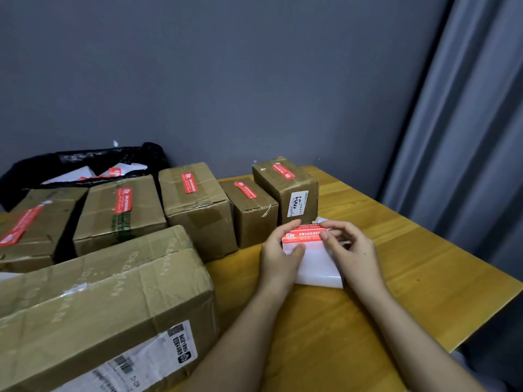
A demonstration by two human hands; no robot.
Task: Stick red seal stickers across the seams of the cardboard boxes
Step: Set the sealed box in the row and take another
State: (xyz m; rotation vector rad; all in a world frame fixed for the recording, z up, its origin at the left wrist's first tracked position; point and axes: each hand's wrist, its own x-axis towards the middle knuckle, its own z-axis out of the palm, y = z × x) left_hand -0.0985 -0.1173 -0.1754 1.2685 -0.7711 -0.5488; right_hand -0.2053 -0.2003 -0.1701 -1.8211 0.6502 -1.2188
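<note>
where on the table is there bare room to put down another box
Bare wood lies right of the hands, between the right hand and the table edge by the curtain. Another bare patch sits near the person, between the forearms and the front edge. The left side is crowded: cardboard boxes stand packed side by side, with the big box in front.

— What surfaces do I have here?
— I see matt brown cardboard boxes (pixel 198 205), a glossy red sticker (pixel 304 236) on white backing paper (pixel 319 267), a smooth wooden table (pixel 396 264).
</note>
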